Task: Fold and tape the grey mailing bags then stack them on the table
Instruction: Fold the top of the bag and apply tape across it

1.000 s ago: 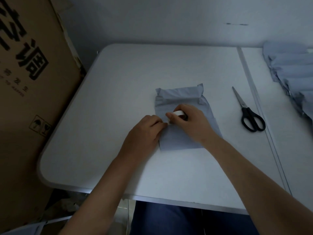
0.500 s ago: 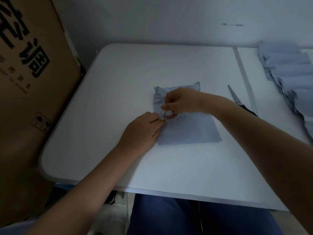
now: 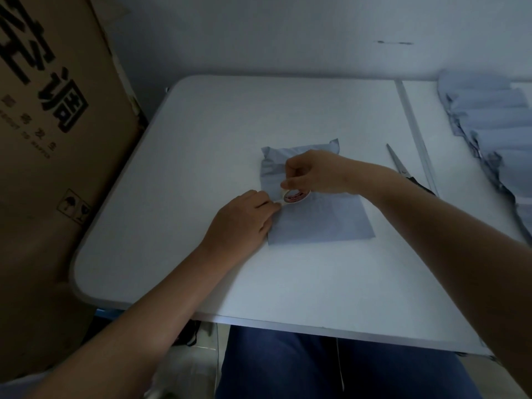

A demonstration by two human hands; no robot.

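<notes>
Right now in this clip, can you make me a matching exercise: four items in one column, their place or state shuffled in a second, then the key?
Items
1. small white tape roll
2. black-handled metal scissors
3. folded grey plastic mailing bag
4. tall brown cardboard box

Places or states
A. standing left of the white table
B. flat at the table's middle, under both hands
C. held in the right hand
D. lying beyond the right forearm

Pairs: 1-C, 2-D, 3-B, 4-A
</notes>
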